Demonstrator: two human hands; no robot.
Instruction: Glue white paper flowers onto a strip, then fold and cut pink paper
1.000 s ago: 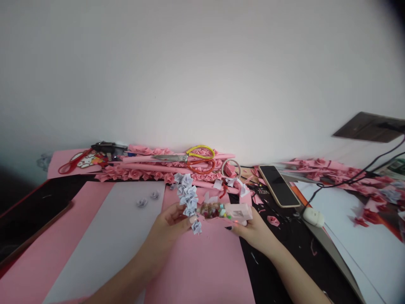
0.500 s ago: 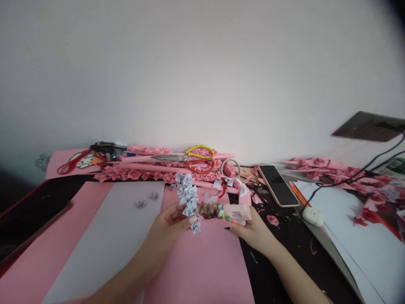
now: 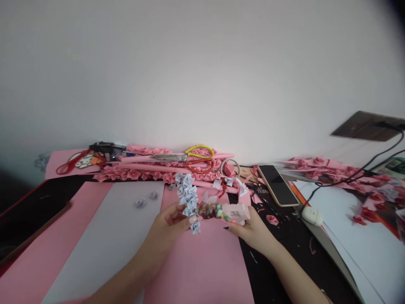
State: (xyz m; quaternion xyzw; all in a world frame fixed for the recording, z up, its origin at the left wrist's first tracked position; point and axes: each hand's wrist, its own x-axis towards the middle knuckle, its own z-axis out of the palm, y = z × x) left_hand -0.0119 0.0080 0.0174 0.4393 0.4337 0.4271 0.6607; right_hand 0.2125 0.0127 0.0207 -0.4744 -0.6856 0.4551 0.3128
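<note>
Between the fingers and thumb of my left hand (image 3: 173,223), a stem of pale bluish-white paper flowers (image 3: 187,194) stands roughly upright. My right hand (image 3: 253,230) is closed around a pale pink hand-held device (image 3: 236,212), shaped like a small glue gun, with a small red light. Multicoloured bead-like decorations (image 3: 210,210) cover its left end, which points at the flowers; whether it touches them I cannot tell. Under my hands lies a pink paper sheet (image 3: 202,266). Two loose paper flowers (image 3: 141,202) rest on a white sheet (image 3: 104,228) to the left.
Scissors (image 3: 186,158) with yellow and red handles lie on pink paper flower stems (image 3: 139,173) along the wall. A tape roll (image 3: 230,168), a phone (image 3: 279,185) and a white earphone case (image 3: 312,215) are to the right. Black cables (image 3: 348,179) run from the wall socket (image 3: 363,126).
The pink device has shifted very slightly left in my right hand. My left hand and the flower stem have hardly moved.
</note>
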